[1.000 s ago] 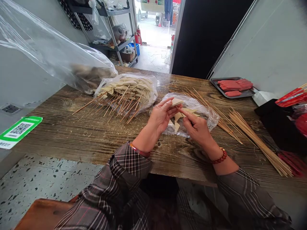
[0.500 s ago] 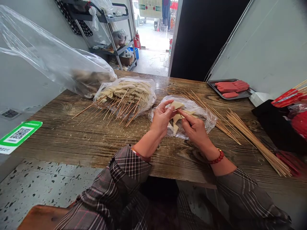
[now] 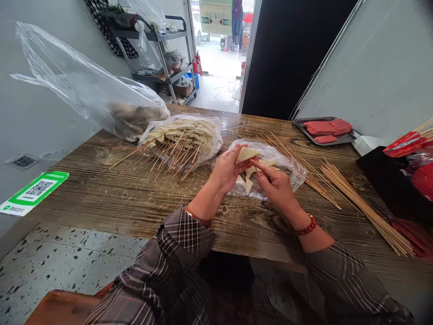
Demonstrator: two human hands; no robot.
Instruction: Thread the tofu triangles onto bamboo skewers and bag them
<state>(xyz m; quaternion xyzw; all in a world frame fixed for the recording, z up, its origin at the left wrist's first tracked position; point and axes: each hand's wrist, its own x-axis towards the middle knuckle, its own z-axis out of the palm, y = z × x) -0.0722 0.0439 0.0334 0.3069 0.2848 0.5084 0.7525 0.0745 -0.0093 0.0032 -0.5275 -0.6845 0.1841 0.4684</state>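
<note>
A pale, flat slice was held up in the left hand above a wooden bench, pinched between thumb and fingers. The right hand was brought close from the other side, its fingers curled and its index fingertip set at the slice's near edge. Whether a stick was pinched in that second grip, or whether the edge was actually touched, could not be told from this angle.

The slice was carried at the left fingertips, ahead and to the right of the left palm. From the right grip, it was placed just beyond the fingertips, forward and to the left. Its long axis was turned mostly crosswise, from the left thumb toward a corner pointed to the right, so that its near edge was faced by the right fingertip. Of the two hands, the left was the nearer, being in contact.

Below the hands, more pale pieces were spread on a clear plastic bag. To the right, a bundle of thin sticks was laid on the bench, with a looser set of sticks nearer the bag. To the left, a heap of slices was piled on more plastic, with sticks pointed toward the bench's near edge.
</note>
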